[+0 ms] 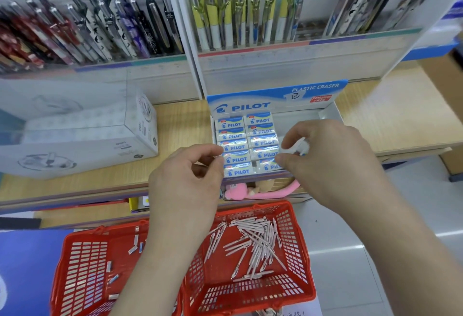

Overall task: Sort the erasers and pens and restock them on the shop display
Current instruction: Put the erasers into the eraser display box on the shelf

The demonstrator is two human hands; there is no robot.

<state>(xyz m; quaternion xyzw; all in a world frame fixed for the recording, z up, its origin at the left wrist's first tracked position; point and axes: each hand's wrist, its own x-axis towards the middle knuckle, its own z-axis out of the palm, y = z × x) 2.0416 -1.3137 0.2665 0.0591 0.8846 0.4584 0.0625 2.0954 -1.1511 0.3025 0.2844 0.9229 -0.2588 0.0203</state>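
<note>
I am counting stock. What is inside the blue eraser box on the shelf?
In the eraser box, two columns of erasers fill the left side; the back right looks bare. The right hand, pinching a loose eraser, covers the front right.

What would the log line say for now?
step: restock | right hand: pinches eraser over box | left hand: at box edge | pens: in basket
</note>
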